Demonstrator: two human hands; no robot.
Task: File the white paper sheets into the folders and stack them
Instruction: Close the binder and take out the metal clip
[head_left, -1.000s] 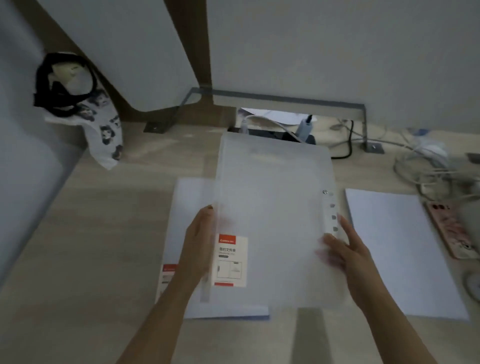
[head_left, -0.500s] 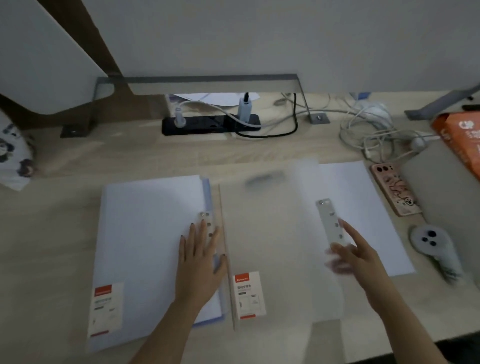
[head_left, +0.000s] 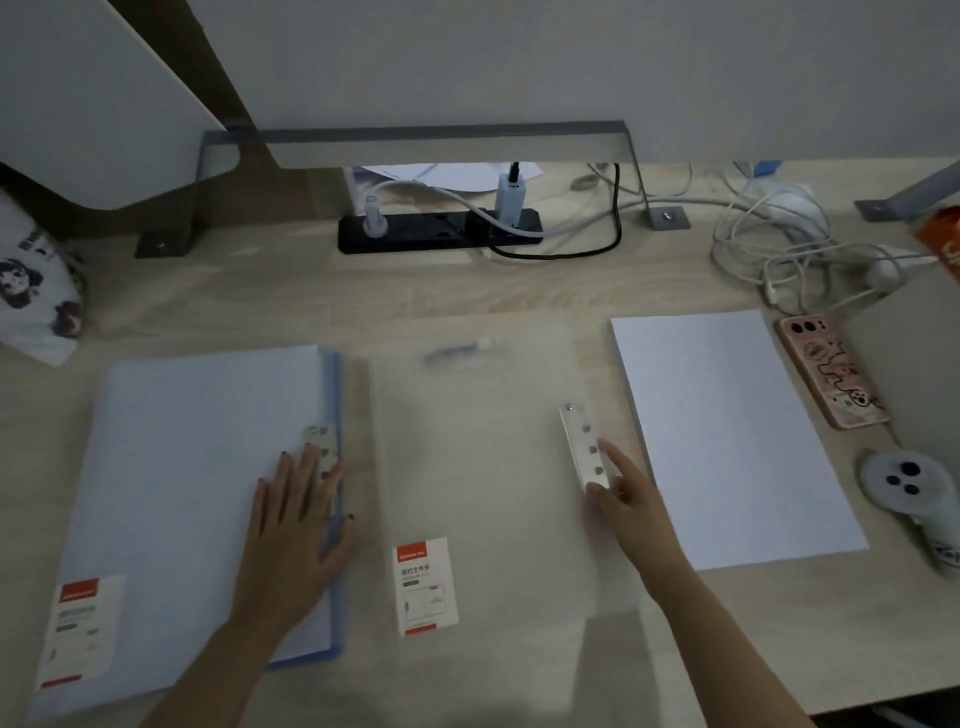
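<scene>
A stack of filled folders (head_left: 182, 493) lies at the left of the desk, with a red-and-white label at its near corner. My left hand (head_left: 296, 525) rests flat on its right edge, fingers straight over the snap strip. A translucent empty folder (head_left: 483, 467) lies flat in the middle, its label (head_left: 425, 584) near the front. My right hand (head_left: 623, 493) touches the folder's white snap strip (head_left: 584, 447) with its fingertips, fingers mostly extended. A pile of white paper sheets (head_left: 727, 431) lies to the right, untouched.
A pink phone (head_left: 831, 371) and a white controller (head_left: 914, 493) lie right of the paper. A black power strip (head_left: 436, 231), tangled white cables (head_left: 795, 249) and a grey metal stand line the back. A patterned cloth bag (head_left: 36, 291) sits far left.
The translucent folder, held up over the stack a second ago, now lies flat in the middle of the desk. My left hand moved onto the stack; my right hand stayed at the snap strip.
</scene>
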